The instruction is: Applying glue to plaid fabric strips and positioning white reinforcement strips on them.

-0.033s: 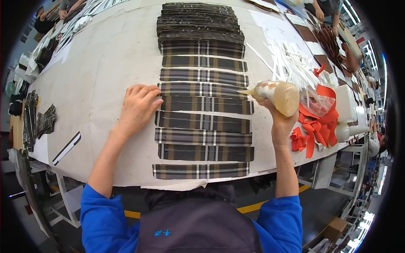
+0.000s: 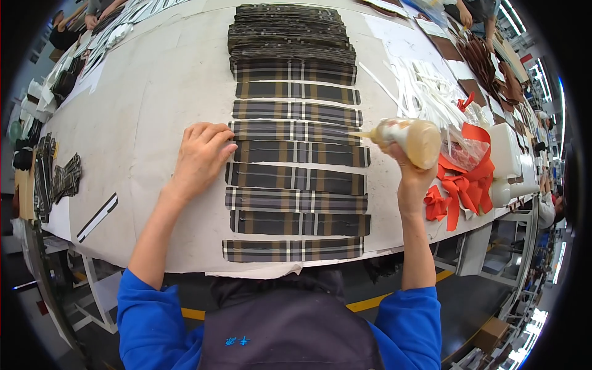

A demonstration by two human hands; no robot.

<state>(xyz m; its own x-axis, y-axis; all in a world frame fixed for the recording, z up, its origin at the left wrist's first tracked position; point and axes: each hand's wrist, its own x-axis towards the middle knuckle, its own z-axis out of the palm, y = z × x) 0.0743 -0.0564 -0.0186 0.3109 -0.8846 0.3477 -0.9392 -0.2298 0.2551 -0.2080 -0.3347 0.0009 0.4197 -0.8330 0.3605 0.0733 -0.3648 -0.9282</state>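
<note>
Head view, looking down on a long work table (image 2: 154,92) covered with pale, creased paper. A column of dark plaid fabric strips runs down its middle, laid flat one below another, with a thick stack of like strips (image 2: 290,31) at the far end. White narrow strips (image 2: 419,80) lie scattered to the right of the column. Orange ribbon pieces (image 2: 462,185) lie bunched near the right edge, beside a clear plastic bag (image 2: 462,145). Dark cut pieces (image 2: 52,176) sit at the left edge, and brown pieces (image 2: 487,61) lie at the far right. Other people's hands show at the far corners of the table. Grey floor with a yellow line (image 2: 376,302) shows below the table's near edge.

Left hand (image 2: 200,157): palm down, fingers (image 2: 213,132) close together and slightly curled, pressing on the left end of a plaid strip (image 2: 296,131) and the table beside it. It holds nothing.

Right hand (image 2: 410,169): fingers wrapped tight around a squeeze bottle (image 2: 410,139) of tan liquid, held tilted on its side. The nozzle points left and meets the right end of the same plaid strip. The strip below it (image 2: 302,154) shows thin shiny lines along its length.
</note>
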